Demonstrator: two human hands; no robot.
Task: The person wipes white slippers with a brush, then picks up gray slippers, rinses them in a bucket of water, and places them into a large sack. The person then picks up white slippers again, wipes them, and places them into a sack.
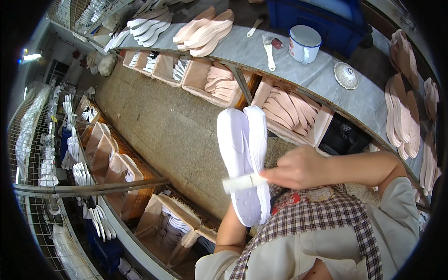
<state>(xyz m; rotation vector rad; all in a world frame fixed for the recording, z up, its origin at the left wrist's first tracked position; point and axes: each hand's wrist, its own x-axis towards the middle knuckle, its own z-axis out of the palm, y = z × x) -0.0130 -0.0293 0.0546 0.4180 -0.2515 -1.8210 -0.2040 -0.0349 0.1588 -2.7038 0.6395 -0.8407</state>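
A pair of white shoe soles [232, 144] is held upright side by side in front of my apron, above the floor. My left forearm [228, 233] runs up behind them and bears them from the back; the soles hide my left hand. With closed fingers, my right hand [298, 167] grips a white flat brush [240, 182], both slightly blurred. The brush lies across the lower part of the nearer sole's inner face, where small round dimples show.
The grey workbench [298, 77] holds a white enamel mug [305, 41], another brush [269, 52], a lid [346, 75], a blue crate [317, 21] and pink soles [399, 109]. Bins of pink soles [289, 109] sit beneath. Wire racks [32, 135] and sole-filled boxes [123, 170] stand left.
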